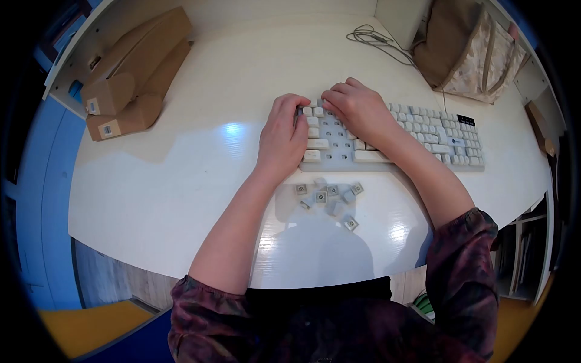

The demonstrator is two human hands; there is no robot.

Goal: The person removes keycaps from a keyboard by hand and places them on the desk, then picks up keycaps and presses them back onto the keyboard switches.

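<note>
A white keyboard [417,136] lies on the desk, with bare switch sockets showing in its left part where keycaps are off. My left hand [282,133] is closed around the keyboard's left end, thumb along the edge keys. Over the upper left key rows, my right hand [358,112] has its fingers curled together in a pinch; what they grip at the tips is hidden. Several loose keycaps [321,197] lie scattered on the desk in front of the keyboard, some upside down with their hollow undersides showing.
Brown cardboard pieces [139,72] lie at the desk's back left. A brown and patterned bag [472,54] stands at the back right, beside a coiled grey cable [378,39]. The white desk [163,199] has a curved front edge near my body.
</note>
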